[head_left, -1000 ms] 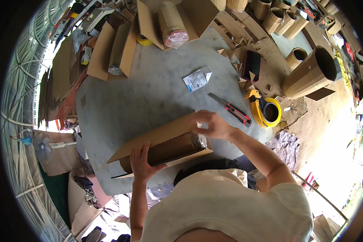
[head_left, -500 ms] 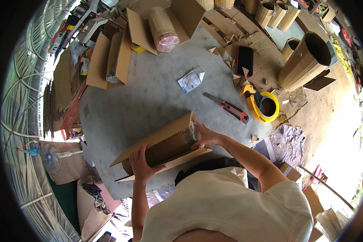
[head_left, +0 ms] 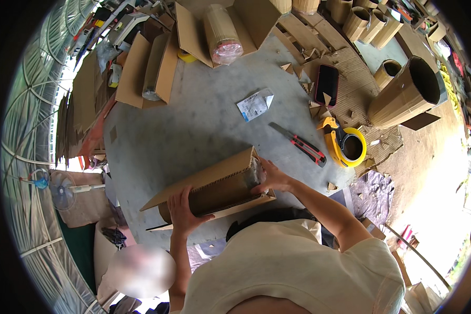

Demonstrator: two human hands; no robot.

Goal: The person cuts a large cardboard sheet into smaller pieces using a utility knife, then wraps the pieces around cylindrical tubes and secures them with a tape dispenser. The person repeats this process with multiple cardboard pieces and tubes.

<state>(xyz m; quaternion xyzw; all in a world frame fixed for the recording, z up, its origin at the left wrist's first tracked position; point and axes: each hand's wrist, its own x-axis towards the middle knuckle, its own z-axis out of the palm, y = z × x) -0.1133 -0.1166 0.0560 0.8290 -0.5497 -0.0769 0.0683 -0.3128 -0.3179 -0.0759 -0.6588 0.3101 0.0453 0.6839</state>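
A folded brown cardboard sheet [head_left: 206,180] lies on the grey table in front of me, open along its length. Inside it rests a brown cardboard tube [head_left: 220,194], with clear plastic wrap showing at its right end. My left hand [head_left: 186,213] grips the left part of the sheet, fingers over the tube and thumb stretched along the near flap. At the other end, my right hand [head_left: 272,177] is curled around the plastic-wrapped tube end and the sheet's edge.
Beyond the sheet lie a red-and-black utility knife [head_left: 307,148], a yellow tape dispenser [head_left: 336,144], a phone [head_left: 327,86] and a label packet [head_left: 255,104]. Two opened cardboard pieces holding wrapped tubes [head_left: 223,34] stand at the back. A wide tube [head_left: 400,99] stands at right.
Both hands keep their hold on the sheet and tube, almost unmoved. The view has shifted slightly, and a blurred round shape has appeared at the lower left.
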